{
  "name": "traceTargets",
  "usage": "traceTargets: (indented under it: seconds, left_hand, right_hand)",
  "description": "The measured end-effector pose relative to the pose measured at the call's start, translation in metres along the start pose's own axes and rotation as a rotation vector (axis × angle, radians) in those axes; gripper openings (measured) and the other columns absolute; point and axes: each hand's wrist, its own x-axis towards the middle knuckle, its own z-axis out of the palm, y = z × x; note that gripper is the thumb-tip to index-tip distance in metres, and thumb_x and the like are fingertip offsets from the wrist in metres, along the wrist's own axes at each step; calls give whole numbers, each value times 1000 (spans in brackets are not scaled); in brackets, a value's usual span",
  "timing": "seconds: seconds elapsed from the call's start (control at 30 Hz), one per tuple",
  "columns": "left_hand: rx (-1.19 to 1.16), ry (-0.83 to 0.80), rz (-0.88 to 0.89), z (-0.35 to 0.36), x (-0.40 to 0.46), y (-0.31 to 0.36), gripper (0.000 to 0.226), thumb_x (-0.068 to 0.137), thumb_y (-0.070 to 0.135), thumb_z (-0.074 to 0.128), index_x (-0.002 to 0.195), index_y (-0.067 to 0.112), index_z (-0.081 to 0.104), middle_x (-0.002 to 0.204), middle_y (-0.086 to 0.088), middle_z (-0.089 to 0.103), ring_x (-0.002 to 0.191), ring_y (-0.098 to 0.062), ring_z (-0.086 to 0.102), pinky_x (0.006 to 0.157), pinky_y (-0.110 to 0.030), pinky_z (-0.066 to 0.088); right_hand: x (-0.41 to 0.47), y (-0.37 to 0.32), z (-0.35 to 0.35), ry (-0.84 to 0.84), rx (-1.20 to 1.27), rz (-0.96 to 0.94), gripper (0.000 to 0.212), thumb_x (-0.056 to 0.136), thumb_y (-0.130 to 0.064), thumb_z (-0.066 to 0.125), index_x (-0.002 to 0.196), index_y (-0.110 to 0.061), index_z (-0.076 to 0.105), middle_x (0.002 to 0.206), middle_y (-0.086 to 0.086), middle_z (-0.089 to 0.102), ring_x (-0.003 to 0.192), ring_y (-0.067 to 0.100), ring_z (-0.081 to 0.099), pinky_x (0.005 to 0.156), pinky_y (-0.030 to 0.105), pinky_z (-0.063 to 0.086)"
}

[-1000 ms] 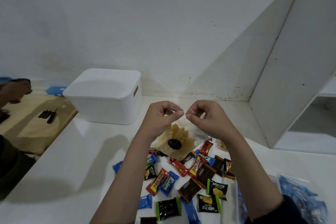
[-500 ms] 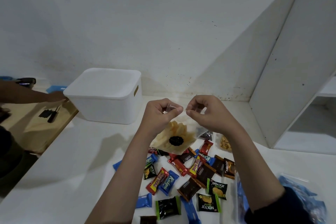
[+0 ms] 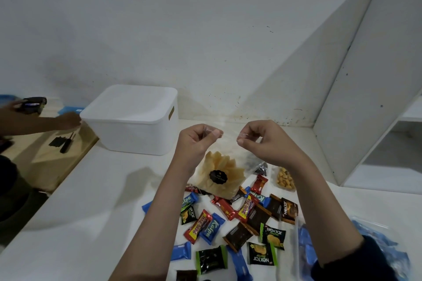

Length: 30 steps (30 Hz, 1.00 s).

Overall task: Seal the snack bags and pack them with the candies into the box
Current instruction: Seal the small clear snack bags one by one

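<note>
I hold a clear snack bag (image 3: 220, 172) of pale yellow chips with a black round label up above the table. My left hand (image 3: 198, 141) pinches the bag's top edge on the left, and my right hand (image 3: 262, 141) pinches it on the right. Below the bag lie several wrapped candies (image 3: 239, 219) in blue, red, brown and green wrappers. A white box (image 3: 134, 121) with its lid on stands at the back left.
A small clear bag of nuts (image 3: 284, 178) lies right of the chips. A clear bag of blue packets (image 3: 386, 255) sits at the lower right. Another person's hand (image 3: 68, 120) touches the box's left corner. A white slanted panel rises on the right.
My hands have drawn apart along the bag's top edge. The other person's hand has reached the box's left corner.
</note>
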Motion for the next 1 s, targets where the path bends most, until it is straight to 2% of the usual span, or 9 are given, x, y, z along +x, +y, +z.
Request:
traceTargets:
  seconds: [0.07,0.17,0.37,0.47,0.63,0.8,0.9,1.0]
  left_hand:
    - [-16,-18,-21,3,0,2,16,85,-1,61,74,9,66,68,4,66,62,5,58,63,-7,45]
    - [-64,-81,-65,4,2,1,12,79,-2,68,77,10,68,69,5,66,65,1,60,63,-10,47]
    - [-49,-98,-116,3,4,-1,12,72,-4,73,74,7,70,68,-1,69,66,-6,64,62,-16,51]
    - [-35,-91,-116,3,6,0,11,71,-2,75,74,8,71,71,-5,69,70,-11,64,66,-19,53]
    - [-27,-49,-70,10,2,5,10,71,-4,75,73,5,70,67,-2,69,65,-8,64,64,-18,53]
    - [-10,38,-46,15,2,6,16,69,5,80,66,18,72,70,-2,71,72,-15,64,71,-28,54]
    - [5,35,-56,14,4,7,9,70,6,79,74,10,72,73,-3,71,73,-13,65,71,-24,55]
    - [-7,39,-80,10,8,9,9,71,3,78,76,6,71,71,-2,70,71,-9,65,69,-18,54]
  right_hand:
    - [1,-1,2,27,10,-20,8,84,-12,65,76,-12,67,71,-6,65,64,-1,57,57,8,44]
    - [-1,-1,5,51,47,-38,8,83,-9,64,76,-8,67,68,-6,62,58,-4,55,53,7,41]
    - [-6,0,11,56,90,-68,11,85,-9,62,75,-14,64,69,-7,60,62,-4,53,58,5,40]
    - [-5,1,11,30,89,-70,10,86,-13,62,77,-17,65,73,-7,62,68,-1,55,63,10,39]
    - [-2,2,11,33,93,-74,15,87,-11,61,80,-23,65,77,-7,64,76,5,58,70,23,41]
    - [1,3,9,59,120,-68,11,88,-12,61,83,-19,68,77,-9,64,71,0,57,68,25,45]
    - [1,4,5,52,170,-55,5,86,-15,65,84,-16,70,81,-2,69,71,3,60,66,20,45]
    - [2,7,-1,101,157,-12,5,82,-20,71,77,-18,69,76,-2,69,69,4,60,65,16,47]
